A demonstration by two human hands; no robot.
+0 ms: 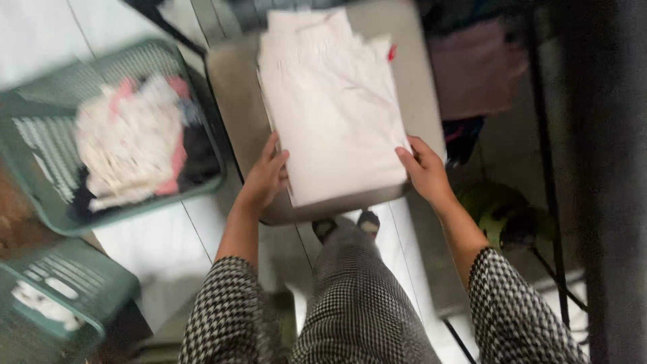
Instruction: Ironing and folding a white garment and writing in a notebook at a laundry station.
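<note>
Both hands grip the near corners of the folded white garment (330, 108) on a grey stool (232, 87): left hand (266, 176) at the left edge, right hand (423, 170) at the right. A green laundry basket (40, 135) crowds the left side.

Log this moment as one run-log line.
left hand: on near left edge of folded white cloth | right hand: on near right corner | cloth: flat on grey stool | green basket: left, holds clothes

We are seeing a folded white garment (331, 101) lying flat on a grey stool (237, 87), its long axis running from 12 to 6 o'clock, its near corners overhanging.
</note>
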